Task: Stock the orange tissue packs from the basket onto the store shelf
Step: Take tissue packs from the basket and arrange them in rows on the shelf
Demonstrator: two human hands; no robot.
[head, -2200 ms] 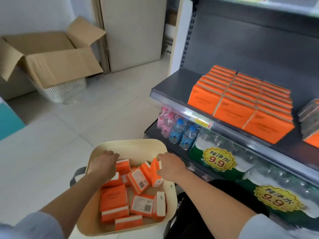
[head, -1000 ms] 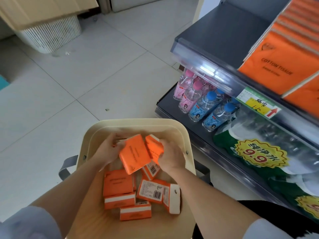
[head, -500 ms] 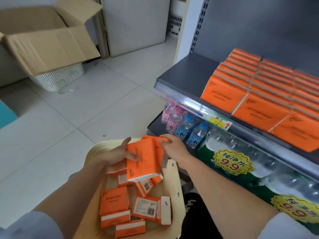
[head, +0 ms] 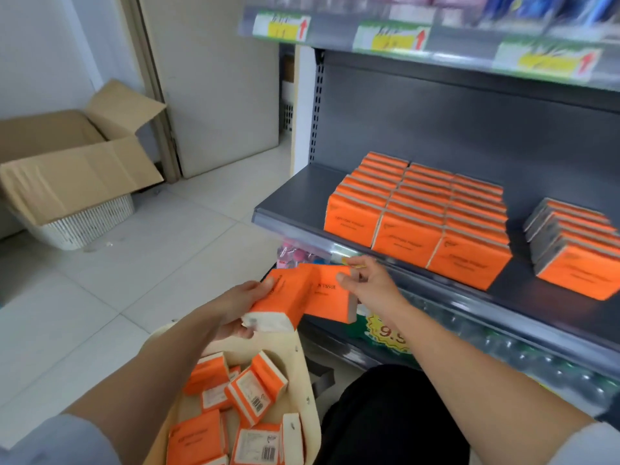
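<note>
Head view: left hand (head: 235, 305) and right hand (head: 374, 285) each grasp tissue packs (head: 330, 298); right's light pinch risks a drop

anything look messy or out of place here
The packs in the basket lie jumbled at all angles. On the shelf, the right-hand stack stands apart from the neat block, leaving a gap. Nothing looks spilled or torn.

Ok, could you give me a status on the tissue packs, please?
Left grip on one pack, right grip on second pack. Both between basket and shelf. Nothing blocking.
</note>
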